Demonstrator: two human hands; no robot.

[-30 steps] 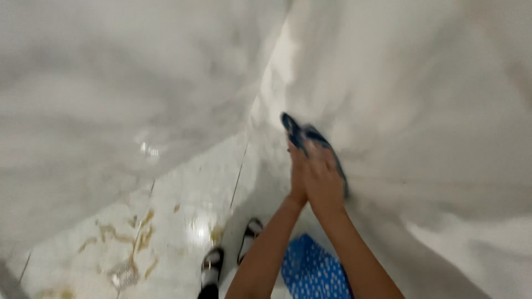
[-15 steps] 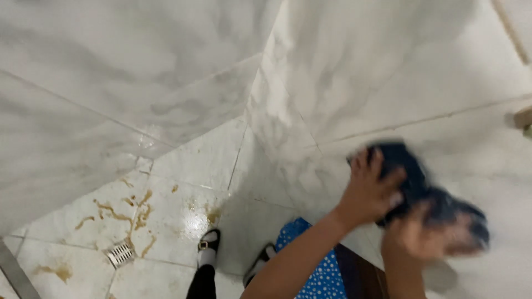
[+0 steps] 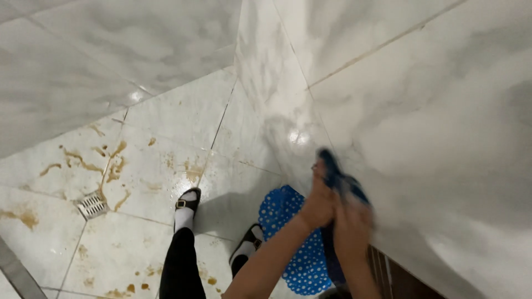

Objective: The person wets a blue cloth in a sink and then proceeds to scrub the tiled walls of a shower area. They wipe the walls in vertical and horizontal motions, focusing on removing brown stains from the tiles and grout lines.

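Both my hands press a dark blue cloth (image 3: 339, 178) against the white marble wall (image 3: 432, 111) on the right. My left hand (image 3: 318, 204) lies on the cloth's left side, its forearm coming up from the lower left. Just below and to the right of it, my right hand (image 3: 352, 230) is blurred and covers the cloth's lower part. Only the cloth's upper edge and right side show past the fingers.
White floor tiles carry brown stains (image 3: 113, 166) around a small metal drain (image 3: 91, 205). My feet in white socks and black sandals (image 3: 187, 206) stand beside a blue mat with white dots (image 3: 288, 238). Another marble wall (image 3: 83, 61) meets this one at a corner.
Both hands and the cloth slid left and down along the wall and drew close together. The view tilted down, so more floor shows.
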